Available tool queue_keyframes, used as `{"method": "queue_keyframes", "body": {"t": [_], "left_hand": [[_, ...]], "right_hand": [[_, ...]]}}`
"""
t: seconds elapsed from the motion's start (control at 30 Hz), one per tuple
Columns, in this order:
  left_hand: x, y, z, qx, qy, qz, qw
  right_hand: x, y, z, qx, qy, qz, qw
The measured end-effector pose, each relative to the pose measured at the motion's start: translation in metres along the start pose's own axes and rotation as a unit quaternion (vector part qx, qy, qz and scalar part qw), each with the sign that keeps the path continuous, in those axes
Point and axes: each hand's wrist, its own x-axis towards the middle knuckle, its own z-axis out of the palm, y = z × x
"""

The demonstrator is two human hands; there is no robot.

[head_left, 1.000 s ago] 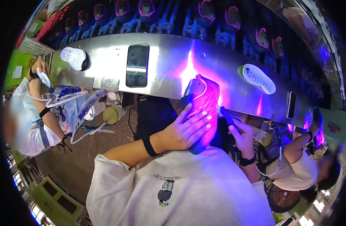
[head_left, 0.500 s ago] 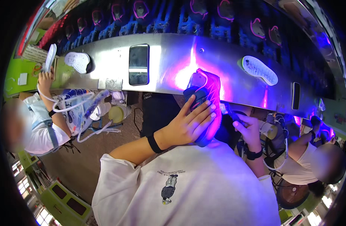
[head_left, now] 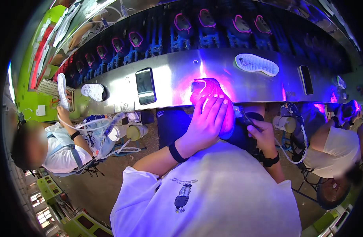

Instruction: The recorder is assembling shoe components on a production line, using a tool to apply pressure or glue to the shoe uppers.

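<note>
A shoe upper, lit bright pink and violet, is held at the bench's near edge, its toe pointing away from me. My left hand lies over it with fingers stretched along its side, gripping it; palm and thumb contact is hidden. Close to the shoe's right side, my right hand is closed around a dark-handled brush with a pale head. That head is near the shoe's lower right edge, and I cannot tell whether it touches. On the bench at far right lies a white shoe sole.
A phone lies left on the metal bench, another phone right. Several pink-edged shoes stand on the conveyor behind. A co-worker at left holds a sole; another person sits right. Hoses and pots stand below.
The view has shifted, so the bench things appear moved. My left hand has turned the shoe, and its dark opening no longer shows. My right hand still holds the brush beside it.
</note>
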Motion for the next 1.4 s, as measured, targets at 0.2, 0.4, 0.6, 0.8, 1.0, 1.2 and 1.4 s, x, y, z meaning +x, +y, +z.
{"method": "queue_keyframes", "body": {"t": [0.2, 0.4, 0.6, 0.8, 1.0, 1.2, 1.4], "left_hand": [[0.022, 0.014, 0.008, 0.031, 0.005, -0.014, 0.999], [0.045, 0.016, 0.024, 0.06, 0.073, -0.044, 0.995], [0.072, 0.017, 0.022, 0.061, 0.049, -0.07, 0.995], [0.09, 0.0, 0.026, 0.004, 0.046, -0.101, 0.994], [0.11, -0.034, 0.012, -0.092, 0.069, -0.108, 0.987], [0.108, -0.075, -0.004, -0.083, 0.016, -0.112, 0.99], [0.078, -0.11, -0.024, -0.048, -0.147, -0.09, 0.984]], "right_hand": [[-0.022, 0.008, -0.011, 0.034, 0.002, 0.004, 0.999], [-0.042, 0.0, -0.008, 0.08, 0.031, 0.029, 0.996], [-0.041, -0.031, -0.01, -0.075, 0.187, -0.009, 0.979], [-0.023, -0.078, -0.03, -0.215, 0.187, -0.079, 0.955], [0.02, -0.095, -0.032, -0.309, 0.17, -0.171, 0.92], [0.065, -0.097, -0.025, -0.289, 0.15, -0.178, 0.929], [0.091, -0.062, -0.013, 0.03, 0.007, 0.023, 0.999]]}}
